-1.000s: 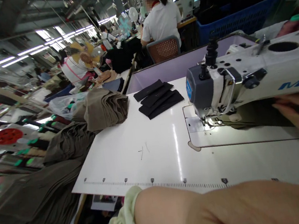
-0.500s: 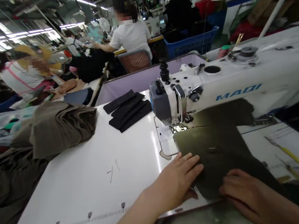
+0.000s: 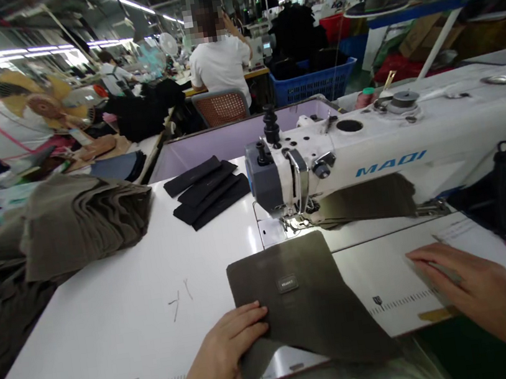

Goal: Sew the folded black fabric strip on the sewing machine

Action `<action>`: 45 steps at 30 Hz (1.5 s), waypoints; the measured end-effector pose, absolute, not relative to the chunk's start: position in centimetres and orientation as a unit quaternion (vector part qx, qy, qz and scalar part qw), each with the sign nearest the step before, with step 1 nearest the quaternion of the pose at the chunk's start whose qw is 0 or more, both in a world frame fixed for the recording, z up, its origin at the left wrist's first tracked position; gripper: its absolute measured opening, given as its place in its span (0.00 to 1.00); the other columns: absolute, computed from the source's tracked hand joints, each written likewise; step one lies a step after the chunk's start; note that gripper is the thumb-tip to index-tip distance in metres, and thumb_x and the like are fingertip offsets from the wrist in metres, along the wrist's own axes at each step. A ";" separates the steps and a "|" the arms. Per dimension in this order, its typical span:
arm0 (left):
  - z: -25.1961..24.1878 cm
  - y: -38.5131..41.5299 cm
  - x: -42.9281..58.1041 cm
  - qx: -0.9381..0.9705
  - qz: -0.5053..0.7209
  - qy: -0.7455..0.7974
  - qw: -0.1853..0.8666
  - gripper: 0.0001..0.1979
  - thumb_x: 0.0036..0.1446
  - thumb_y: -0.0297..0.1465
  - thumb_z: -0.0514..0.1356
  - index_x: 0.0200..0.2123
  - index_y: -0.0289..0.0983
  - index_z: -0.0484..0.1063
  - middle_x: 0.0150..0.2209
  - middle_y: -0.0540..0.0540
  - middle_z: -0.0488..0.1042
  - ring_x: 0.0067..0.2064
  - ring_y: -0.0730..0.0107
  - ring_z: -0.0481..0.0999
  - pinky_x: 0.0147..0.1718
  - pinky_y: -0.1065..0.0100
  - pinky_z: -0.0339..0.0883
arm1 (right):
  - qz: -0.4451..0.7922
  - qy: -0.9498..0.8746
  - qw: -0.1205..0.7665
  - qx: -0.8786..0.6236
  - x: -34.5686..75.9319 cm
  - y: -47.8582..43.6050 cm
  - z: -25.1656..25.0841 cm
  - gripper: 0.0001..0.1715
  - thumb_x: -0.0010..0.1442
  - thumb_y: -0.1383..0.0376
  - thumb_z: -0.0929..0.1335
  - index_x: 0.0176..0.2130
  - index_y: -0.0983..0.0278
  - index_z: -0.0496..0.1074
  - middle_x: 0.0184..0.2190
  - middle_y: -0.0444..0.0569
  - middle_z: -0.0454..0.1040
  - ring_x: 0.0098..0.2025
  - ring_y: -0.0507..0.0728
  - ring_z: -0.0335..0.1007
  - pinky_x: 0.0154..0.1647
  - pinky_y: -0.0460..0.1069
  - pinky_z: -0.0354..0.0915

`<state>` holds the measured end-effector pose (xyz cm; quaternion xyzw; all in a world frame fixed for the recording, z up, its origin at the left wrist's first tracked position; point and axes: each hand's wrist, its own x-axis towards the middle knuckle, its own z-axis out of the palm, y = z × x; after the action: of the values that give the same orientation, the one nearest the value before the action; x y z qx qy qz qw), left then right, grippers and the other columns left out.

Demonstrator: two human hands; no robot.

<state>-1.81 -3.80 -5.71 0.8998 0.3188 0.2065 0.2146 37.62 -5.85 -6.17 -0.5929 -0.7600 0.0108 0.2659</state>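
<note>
Lying flat just in front of the sewing machine, a dark olive panel with a small label is touched along its left edge by the outstretched fingers of the left hand; whether it is also gripped by the thumb, hidden from view, cannot be told. Its lower right corner is carried past the front edge of the white tabletop. The right hand is held apart from the panel, fingers bent together; whether anything is pinched there cannot be told. Open room is left between the panel and the brown cloth stack. Beyond the panel, black folded pieces are laid beside the machine head, near the tabletop's far edge.
</note>
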 end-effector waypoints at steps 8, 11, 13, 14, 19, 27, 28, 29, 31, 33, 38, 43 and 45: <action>-6.4 -4.2 -1.2 0.822 0.275 0.423 0.265 0.15 0.55 0.22 0.54 0.43 0.39 0.73 0.45 0.43 0.76 0.47 0.63 0.75 0.47 0.63 0.71 | 0.107 -0.873 0.169 -0.444 32.7 -6.3 -7.1 0.30 0.56 0.62 0.65 0.58 0.56 0.59 0.56 0.48 0.64 0.54 0.57 0.65 0.48 0.53 0.68; -6.0 -4.0 -1.5 0.807 0.271 0.429 0.303 0.14 0.57 0.23 0.53 0.43 0.38 0.73 0.44 0.43 0.76 0.48 0.63 0.75 0.48 0.62 0.70 | 0.090 -0.866 0.197 -0.450 31.7 -5.0 -6.8 0.19 0.58 0.59 0.64 0.50 0.55 0.67 0.60 0.49 0.59 0.56 0.59 0.62 0.48 0.54 0.68; -5.6 -3.7 -1.9 0.809 0.248 0.420 0.328 0.13 0.57 0.23 0.53 0.43 0.38 0.73 0.45 0.43 0.75 0.49 0.63 0.74 0.49 0.62 0.69 | 0.104 -0.861 0.243 -0.434 30.9 -3.8 -6.6 0.13 0.61 0.61 0.61 0.43 0.56 0.71 0.54 0.48 0.67 0.53 0.58 0.65 0.48 0.53 0.68; -5.4 -3.6 -2.1 0.810 0.236 0.421 0.333 0.13 0.57 0.23 0.53 0.43 0.38 0.73 0.47 0.43 0.74 0.49 0.63 0.73 0.49 0.61 0.69 | 0.119 -0.856 0.260 -0.431 30.5 -3.3 -6.6 0.12 0.62 0.62 0.60 0.41 0.57 0.71 0.49 0.48 0.72 0.50 0.57 0.69 0.46 0.52 0.69; -5.4 -2.4 -2.0 0.763 0.263 0.508 0.301 0.09 0.58 0.26 0.53 0.34 0.37 0.74 0.43 0.43 0.74 0.42 0.65 0.75 0.42 0.66 0.71 | 0.181 -0.787 0.268 -0.526 28.2 -1.9 -7.1 0.13 0.63 0.59 0.59 0.33 0.58 0.69 0.24 0.44 0.75 0.25 0.54 0.72 0.23 0.46 0.68; -7.8 -1.4 -0.8 0.738 0.298 0.573 0.197 0.10 0.58 0.27 0.54 0.43 0.37 0.69 0.32 0.47 0.75 0.32 0.66 0.76 0.32 0.67 0.72 | 0.144 -0.702 0.299 -0.630 26.7 -1.8 -8.6 0.25 0.60 0.54 0.61 0.53 0.63 0.58 0.25 0.44 0.75 0.23 0.54 0.72 0.20 0.45 0.65; -8.0 -1.4 -0.8 0.739 0.301 0.576 0.178 0.15 0.59 0.27 0.54 0.50 0.36 0.65 0.33 0.46 0.75 0.32 0.66 0.77 0.32 0.67 0.73 | 0.135 -0.702 0.303 -0.631 26.7 -1.8 -8.6 0.27 0.60 0.53 0.61 0.54 0.64 0.58 0.24 0.43 0.74 0.21 0.53 0.71 0.19 0.44 0.65; -8.1 -1.4 -0.9 0.745 0.306 0.571 0.160 0.20 0.60 0.27 0.53 0.55 0.36 0.60 0.35 0.45 0.75 0.34 0.66 0.77 0.33 0.66 0.73 | 0.124 -0.708 0.306 -0.625 26.6 -1.8 -8.6 0.26 0.60 0.53 0.61 0.53 0.63 0.59 0.24 0.42 0.73 0.20 0.52 0.70 0.19 0.44 0.64; -8.2 -1.5 -1.0 0.770 0.309 0.541 0.139 0.22 0.62 0.26 0.51 0.59 0.38 0.56 0.38 0.44 0.74 0.36 0.67 0.76 0.34 0.68 0.73 | 0.105 -0.735 0.305 -0.596 26.6 -1.7 -8.6 0.19 0.61 0.54 0.61 0.47 0.61 0.65 0.25 0.42 0.74 0.21 0.51 0.70 0.21 0.43 0.65; -8.0 -1.5 -1.1 0.799 0.303 0.502 0.134 0.17 0.63 0.25 0.49 0.55 0.39 0.62 0.38 0.44 0.72 0.37 0.70 0.76 0.33 0.71 0.73 | 0.090 -0.762 0.303 -0.566 26.7 -1.6 -8.5 0.14 0.62 0.56 0.60 0.40 0.60 0.69 0.28 0.44 0.75 0.26 0.51 0.73 0.26 0.44 0.68; -7.7 -1.3 -1.2 0.811 0.295 0.493 0.114 0.13 0.64 0.26 0.50 0.47 0.32 0.70 0.36 0.42 0.71 0.38 0.70 0.75 0.37 0.73 0.73 | 0.065 -0.772 0.304 -0.554 26.7 -1.5 -8.2 0.13 0.62 0.59 0.61 0.38 0.61 0.71 0.31 0.45 0.76 0.31 0.52 0.74 0.31 0.45 0.70; -7.8 -1.2 -1.2 0.806 0.302 0.500 0.092 0.12 0.64 0.27 0.50 0.45 0.30 0.70 0.35 0.42 0.72 0.36 0.72 0.75 0.36 0.75 0.73 | 0.044 -0.784 0.293 -0.545 26.5 -1.4 -8.0 0.12 0.63 0.60 0.61 0.38 0.62 0.71 0.31 0.43 0.76 0.31 0.50 0.74 0.32 0.42 0.69; -7.8 -1.2 -1.1 0.808 0.298 0.501 0.082 0.12 0.64 0.27 0.50 0.45 0.30 0.71 0.35 0.42 0.72 0.35 0.72 0.75 0.35 0.75 0.74 | 0.041 -0.786 0.292 -0.544 26.5 -1.4 -7.9 0.12 0.63 0.61 0.61 0.38 0.62 0.71 0.31 0.43 0.76 0.31 0.50 0.74 0.32 0.42 0.69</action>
<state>-1.10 -1.19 -7.75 0.8084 0.5007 0.2983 0.0821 26.49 -1.37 -7.89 -0.5442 -0.7856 0.0407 0.2918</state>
